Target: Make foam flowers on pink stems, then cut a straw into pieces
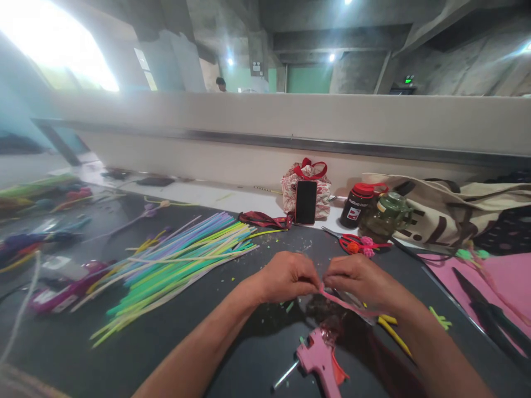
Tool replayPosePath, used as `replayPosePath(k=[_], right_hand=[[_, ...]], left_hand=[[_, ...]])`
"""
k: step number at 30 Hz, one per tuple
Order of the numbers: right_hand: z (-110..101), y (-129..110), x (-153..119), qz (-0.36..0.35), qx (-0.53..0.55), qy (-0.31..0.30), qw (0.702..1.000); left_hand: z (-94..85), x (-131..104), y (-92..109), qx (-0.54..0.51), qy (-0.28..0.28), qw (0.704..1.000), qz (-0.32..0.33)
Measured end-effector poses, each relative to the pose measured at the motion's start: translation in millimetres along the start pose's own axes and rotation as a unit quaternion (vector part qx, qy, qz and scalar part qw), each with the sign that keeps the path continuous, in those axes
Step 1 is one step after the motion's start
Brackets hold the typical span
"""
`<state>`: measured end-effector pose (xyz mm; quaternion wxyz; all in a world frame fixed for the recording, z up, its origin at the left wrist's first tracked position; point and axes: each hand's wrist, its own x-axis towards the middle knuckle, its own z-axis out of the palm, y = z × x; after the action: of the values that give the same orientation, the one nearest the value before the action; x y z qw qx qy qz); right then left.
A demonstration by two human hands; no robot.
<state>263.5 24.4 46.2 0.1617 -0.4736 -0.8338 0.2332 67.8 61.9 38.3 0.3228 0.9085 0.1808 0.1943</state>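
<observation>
Your left hand point(288, 276): thumb and fingers pinched together on the end of the pink strip point(342, 301). Your right hand point(360, 276): fingers curled in, tips at or just beside that same end; cannot tell whether they grip it. The strip sits just beyond the glue gun point(318, 354), its loose tail running off beneath your right palm.

Stage, as judged: early on this piece. You have the strip in hand, but nothing shows clearly joined to it; the part inside your fingers is hidden. The tail remains unworked, mostly straight.

The glue gun lies untouched on the dark table point(253, 354), a stick point(286, 376) jutting from its back. Cannot tell whether any glue is laid.

Yellow pieces point(398, 337) lie right of the glue gun, partly under your forearm; a green piece point(440, 318) lies farther right. Scattered bits beyond the glue gun suggest some cutting is done.

Farther beyond it, slightly right: red-handled scissors point(344, 243), with an orange ball point(353, 246) and a pink ball point(367, 241) against them. Those two look finished, or nearly.

Left of the glue gun and beyond: a big heap of stems point(186, 260), apparently unused, so plenty of stock is left.
</observation>
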Motion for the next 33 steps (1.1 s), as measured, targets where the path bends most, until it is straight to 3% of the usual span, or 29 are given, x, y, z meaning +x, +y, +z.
replayPosePath(k=[2,5,8,11,15,17,19,22,26,29,33], right_hand=[[-2.4,5.9,-0.1,-0.002,0.162,-0.035,0.986],[5.0,5.9,5.0,0.047,0.27,0.049,0.96],[18.8,-3.8,11.1,0.044,0.18,0.146,0.972],[30.9,-14.5,13.4,0.004,-0.035,0.191,0.981],[38.8,-19.5,13.4,0.024,-0.281,0.229,0.932],[37.7,-18.1,13.8,0.019,-0.341,0.245,0.907],[34.1,-15.2,14.5,-0.001,-0.343,0.263,0.902],[27.7,-10.1,14.8,-0.015,-0.265,0.242,0.933],[22.7,-5.0,14.1,0.079,-0.059,0.159,0.982],[21.0,-0.6,15.1,0.148,0.088,0.139,0.975],[20.3,2.9,17.1,0.154,0.136,0.136,0.969]], left_hand=[[1.3,0.1,2.0,-0.127,0.037,0.991,-0.015],[5.4,3.3,0.9,-0.275,0.158,0.944,-0.091],[10.7,8.2,-3.4,-0.336,0.254,0.893,-0.162],[15.2,10.9,-7.3,-0.263,0.288,0.896,-0.213],[15.4,9.6,-8.2,-0.025,0.253,0.931,-0.262],[12.0,7.8,-7.5,0.062,0.217,0.942,-0.249],[7.6,6.0,-6.9,0.107,0.182,0.953,-0.217],[2.7,3.8,-7.3,0.126,0.139,0.97,-0.156],[4.4,3.5,-9.9,0.126,0.122,0.979,-0.106],[8.9,4.6,-11.1,0.119,0.132,0.98,-0.084],[10.1,5.7,-9.8,0.081,0.119,0.98,-0.137]])
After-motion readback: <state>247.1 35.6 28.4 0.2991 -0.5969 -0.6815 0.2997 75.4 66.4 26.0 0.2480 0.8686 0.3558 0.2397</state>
